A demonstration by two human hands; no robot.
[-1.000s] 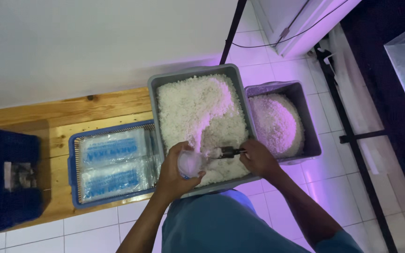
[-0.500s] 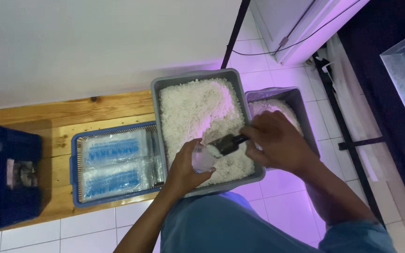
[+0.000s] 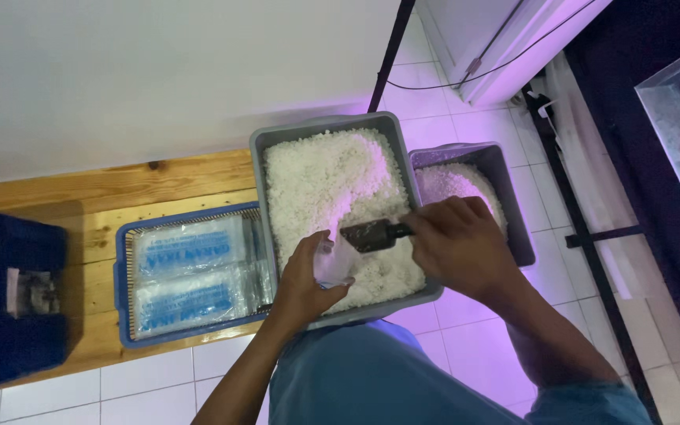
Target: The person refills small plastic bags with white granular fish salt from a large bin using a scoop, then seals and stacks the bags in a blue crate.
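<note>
Crates come first at the far left: a dark blue crate is cut off by the frame edge, its contents too dim to make out. It sits on a wooden bench that runs along the white wall. Beside it, with a gap of bare wood between, a blue mesh basket holds flat clear packets with blue print; how many lie stacked there is hard to tell.

Touching that basket's right side is the grey tub, heaped with white granules. The left hand is curled around a small clear plastic bag just over the tub's near part; the bag is translucent and its lower end is hidden in the fingers, so its fill cannot be judged. The right hand is closed around the handle of a dark scoop, whose mouth points at the bag's opening; the handle itself is mostly buried in the fist.

Behind the right hand, a second, smaller grey tub of the same granules stands against the first, partly covered by that hand. Rightward, white floor tiles lie open up to a dark metal frame. The tub's near rim is overlapped by the person's blue-clad knee.
</note>
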